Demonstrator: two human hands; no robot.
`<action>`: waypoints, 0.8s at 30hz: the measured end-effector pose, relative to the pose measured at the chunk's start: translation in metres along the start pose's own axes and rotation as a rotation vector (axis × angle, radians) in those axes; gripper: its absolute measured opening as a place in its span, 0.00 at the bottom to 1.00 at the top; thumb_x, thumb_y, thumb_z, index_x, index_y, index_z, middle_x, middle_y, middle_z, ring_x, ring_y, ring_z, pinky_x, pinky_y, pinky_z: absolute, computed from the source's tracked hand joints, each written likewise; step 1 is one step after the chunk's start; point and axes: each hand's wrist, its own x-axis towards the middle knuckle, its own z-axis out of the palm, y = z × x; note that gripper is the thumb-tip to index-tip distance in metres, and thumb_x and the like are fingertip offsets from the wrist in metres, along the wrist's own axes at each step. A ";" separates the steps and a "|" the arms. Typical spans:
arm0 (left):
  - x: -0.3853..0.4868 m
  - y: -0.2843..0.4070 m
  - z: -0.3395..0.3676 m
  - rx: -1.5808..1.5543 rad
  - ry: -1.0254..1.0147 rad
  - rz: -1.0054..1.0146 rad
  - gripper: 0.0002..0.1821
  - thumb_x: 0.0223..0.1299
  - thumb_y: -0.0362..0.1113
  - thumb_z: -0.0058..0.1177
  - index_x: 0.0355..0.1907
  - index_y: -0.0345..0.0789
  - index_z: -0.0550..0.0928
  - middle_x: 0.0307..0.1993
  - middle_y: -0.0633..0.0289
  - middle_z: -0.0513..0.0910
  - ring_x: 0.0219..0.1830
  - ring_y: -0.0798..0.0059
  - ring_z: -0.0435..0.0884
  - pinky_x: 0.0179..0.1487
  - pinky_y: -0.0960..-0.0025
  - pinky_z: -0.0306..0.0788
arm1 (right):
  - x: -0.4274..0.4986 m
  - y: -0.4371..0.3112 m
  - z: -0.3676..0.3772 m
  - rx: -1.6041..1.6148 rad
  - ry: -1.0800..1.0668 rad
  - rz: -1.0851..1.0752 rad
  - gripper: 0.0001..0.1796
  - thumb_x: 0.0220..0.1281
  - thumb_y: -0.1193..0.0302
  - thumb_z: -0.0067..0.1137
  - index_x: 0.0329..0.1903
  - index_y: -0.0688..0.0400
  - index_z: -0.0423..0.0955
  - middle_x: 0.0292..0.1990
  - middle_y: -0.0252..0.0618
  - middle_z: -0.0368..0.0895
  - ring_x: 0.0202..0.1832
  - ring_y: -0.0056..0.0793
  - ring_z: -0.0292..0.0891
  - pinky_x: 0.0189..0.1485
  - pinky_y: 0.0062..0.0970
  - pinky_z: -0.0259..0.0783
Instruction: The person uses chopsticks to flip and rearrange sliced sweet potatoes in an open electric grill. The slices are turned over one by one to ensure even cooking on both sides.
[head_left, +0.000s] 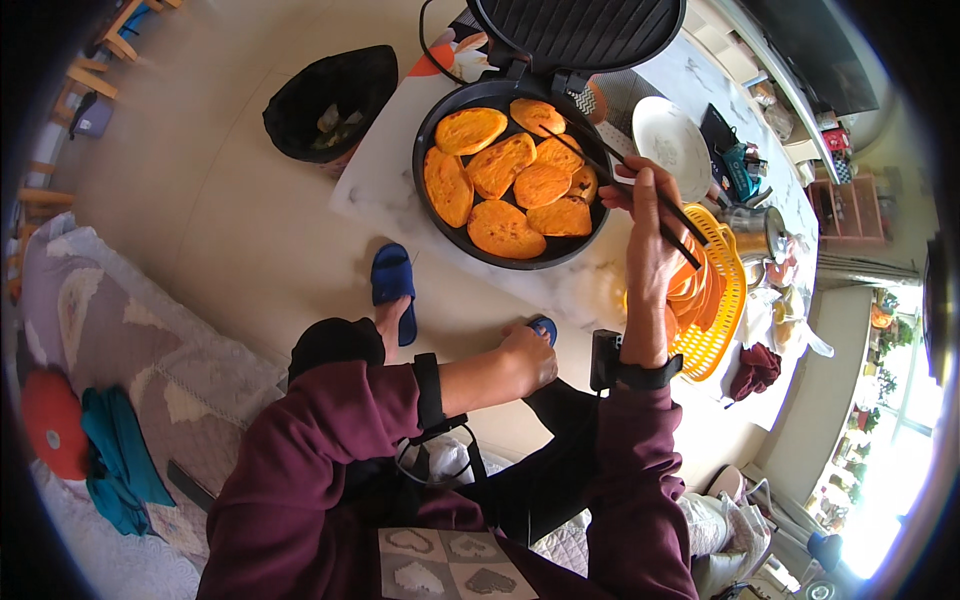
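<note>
My right hand (649, 196) grips a pair of black chopsticks (613, 166), their tips over the orange slice at the top of the round electric griddle (510, 262). Whether the tips touch it cannot be told. Several flat orange slices (506, 229), some browned, lie in the black pan, whose ridged lid (585, 30) stands raised behind it. Near my right wrist, a yellow plastic basket (731, 300) holds a pile of thin orange slices (694, 296). My left hand (529, 360) rests near my knee with its fingers curled; nothing shows in it.
A white plate (671, 142) lies right of the griddle on the marble-patterned table (382, 176). Beyond the basket are a metal pot (754, 229), plastic bags and a dark red cloth (755, 371). A black-lined bin (300, 105) stands at the table's left. The griddle's cord (426, 37) loops behind it.
</note>
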 end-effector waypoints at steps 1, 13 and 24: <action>0.001 0.000 0.000 -0.003 0.005 -0.007 0.07 0.50 0.37 0.51 0.28 0.40 0.83 0.24 0.61 0.84 0.26 0.65 0.84 0.25 0.61 0.73 | -0.001 0.002 0.001 -0.008 -0.011 -0.011 0.16 0.71 0.65 0.46 0.47 0.66 0.73 0.38 0.42 0.79 0.32 0.19 0.77 0.38 0.18 0.72; 0.005 0.001 -0.016 -0.075 -0.156 -0.004 0.12 0.57 0.35 0.49 0.43 0.39 0.82 0.43 0.61 0.84 0.40 0.64 0.83 0.27 0.51 0.74 | -0.009 0.004 0.010 -0.249 -0.126 -0.199 0.11 0.69 0.73 0.47 0.48 0.65 0.73 0.38 0.42 0.79 0.36 0.26 0.82 0.39 0.21 0.75; 0.005 0.012 -0.018 -0.007 -0.022 0.052 0.10 0.51 0.32 0.51 0.36 0.35 0.82 0.32 0.55 0.83 0.36 0.58 0.82 0.30 0.55 0.74 | 0.012 0.022 -0.015 0.361 0.085 0.171 0.21 0.71 0.65 0.42 0.52 0.72 0.69 0.43 0.53 0.79 0.41 0.38 0.81 0.48 0.29 0.77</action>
